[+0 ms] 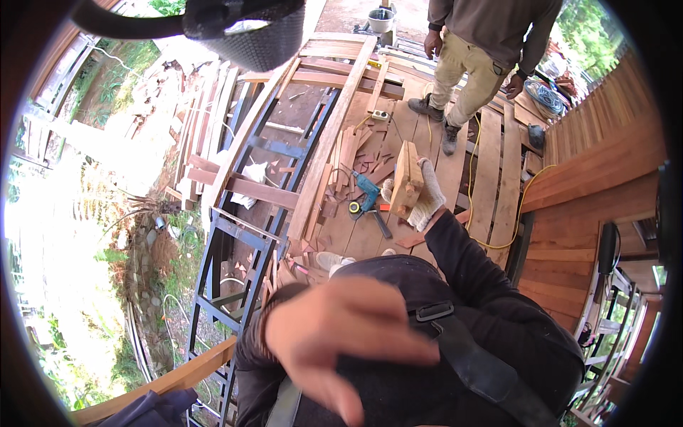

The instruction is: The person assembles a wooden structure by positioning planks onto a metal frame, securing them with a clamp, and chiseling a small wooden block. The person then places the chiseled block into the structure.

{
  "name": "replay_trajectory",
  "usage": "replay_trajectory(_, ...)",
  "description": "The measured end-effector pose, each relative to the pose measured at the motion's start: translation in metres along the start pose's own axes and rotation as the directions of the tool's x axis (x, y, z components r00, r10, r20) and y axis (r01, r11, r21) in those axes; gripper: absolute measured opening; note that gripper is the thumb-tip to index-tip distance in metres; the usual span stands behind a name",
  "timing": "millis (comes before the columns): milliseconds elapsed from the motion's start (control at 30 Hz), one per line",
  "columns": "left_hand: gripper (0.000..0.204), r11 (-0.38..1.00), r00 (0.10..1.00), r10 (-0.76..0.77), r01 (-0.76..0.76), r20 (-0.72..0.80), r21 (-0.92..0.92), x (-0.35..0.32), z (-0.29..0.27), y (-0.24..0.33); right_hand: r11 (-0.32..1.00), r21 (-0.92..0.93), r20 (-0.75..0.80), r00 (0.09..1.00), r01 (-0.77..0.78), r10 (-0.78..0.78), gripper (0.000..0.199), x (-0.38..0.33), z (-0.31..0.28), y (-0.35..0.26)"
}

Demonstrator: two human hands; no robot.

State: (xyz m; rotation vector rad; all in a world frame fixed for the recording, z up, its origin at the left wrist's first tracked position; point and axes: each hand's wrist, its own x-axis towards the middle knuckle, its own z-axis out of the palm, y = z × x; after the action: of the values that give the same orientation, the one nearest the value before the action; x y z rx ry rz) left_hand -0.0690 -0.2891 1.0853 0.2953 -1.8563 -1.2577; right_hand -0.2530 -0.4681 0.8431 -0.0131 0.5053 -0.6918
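My left hand [341,334] is bare and raised close in front of my chest, slightly blurred. Its thumb and fingers are apart with nothing between them. On my right hand [429,196] is a white knit glove, and it grips a thick wooden block [405,179] held upright above the plank floor. Part of the grip is hidden behind the block. Just left of the block, a teal power drill [367,191] lies on the planks beside a small round tape measure [354,208]. Reddish wood offcuts [363,153] are scattered around them.
A co-worker [469,64] stands at the far right on the planks. Yellow cable [472,178] runs along the floor there. To my left, a dark metal frame [235,235] carries long curved boards [334,135]. A wooden wall [605,164] rises on the right.
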Motion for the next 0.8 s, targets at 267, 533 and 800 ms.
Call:
replay_trajectory(267, 0.036, 0.654, 0.587, -0.088, 0.643, -0.805, 0.397, -0.049, 0.020, -0.115, 0.970, -0.197, -0.031, 0.988, 0.144, -0.153, 0.064, 0.005, 0.011, 0.031)
replay_trajectory(533, 0.028, 0.619, 0.451, 0.049, 0.687, -0.891, 0.381, -0.060, 0.029, -0.121, 0.912, -0.305, -0.078, 0.947, 0.274, -0.311, 0.030, 0.001, 0.035, 0.043)
replay_trajectory(800, 0.021, 0.776, 0.238, -0.087, 0.625, -0.967, 0.084, -0.082, 0.043, -0.131, 0.785, -0.478, -0.072, 0.873, 0.393, -0.482, 0.040, -0.010, 0.063, 0.044)
